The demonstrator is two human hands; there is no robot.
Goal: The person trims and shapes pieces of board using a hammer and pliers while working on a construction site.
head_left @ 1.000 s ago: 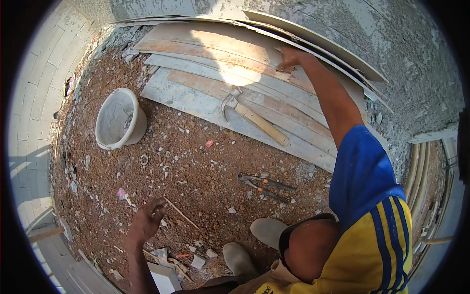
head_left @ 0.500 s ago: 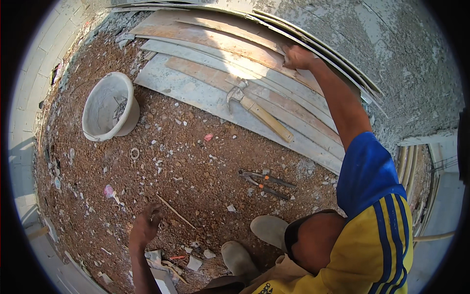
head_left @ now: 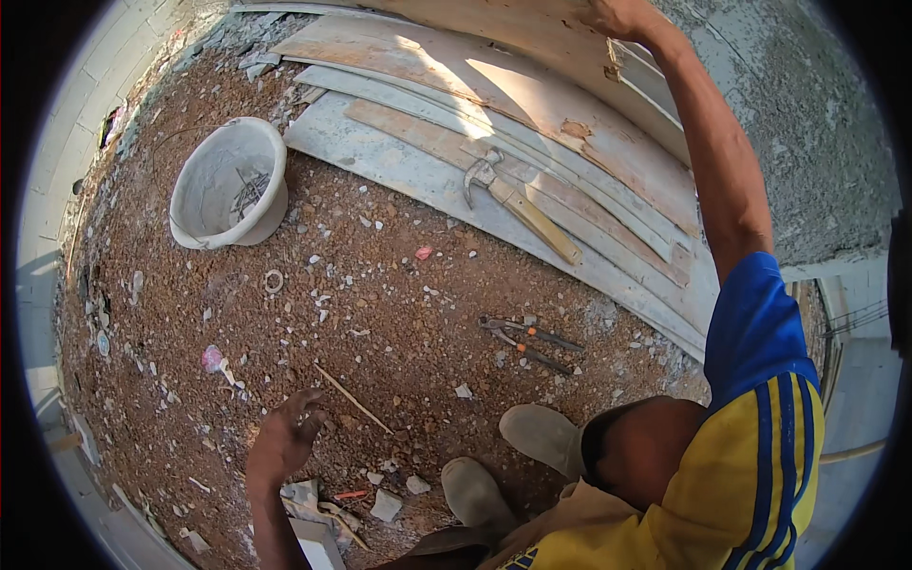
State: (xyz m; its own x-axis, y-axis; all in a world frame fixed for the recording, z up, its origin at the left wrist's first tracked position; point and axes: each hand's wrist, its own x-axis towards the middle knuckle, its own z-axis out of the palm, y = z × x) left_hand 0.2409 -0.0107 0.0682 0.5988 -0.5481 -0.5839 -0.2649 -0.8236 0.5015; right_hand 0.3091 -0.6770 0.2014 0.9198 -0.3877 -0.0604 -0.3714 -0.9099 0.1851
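Stretched to the far right, my right hand (head_left: pixel 622 17) grips the upper edge of a wooden board (head_left: pixel 560 52), which is tilted up from the pile; the fingertips are partly cut off by the frame's rim. Below it lie stacked boards (head_left: pixel 323 123), some grey with dried cement. A claw hammer (head_left: pixel 527 217) with a wooden handle rests on them. My left hand (head_left: pixel 285 439) hovers above the soil at the lower left, fingers loosely bent and apart, holding nothing. Close to it a thin stick (head_left: pixel 353 399) lies on the ground.
A whitish bucket (head_left: pixel 271 204) with small metal-looking bits inside stands at the left. Pincers with orange-and-black handles (head_left: pixel 530 344) lie in front of my boots (head_left: pixel 541 437). Stones and scraps litter the brown soil. Rough cement wall (head_left: pixel 788 142) rises at the right.
My right hand has moved up and away, lifting the board's edge so its face now stands tilted. More of the boards underneath shows. My left hand has barely moved.
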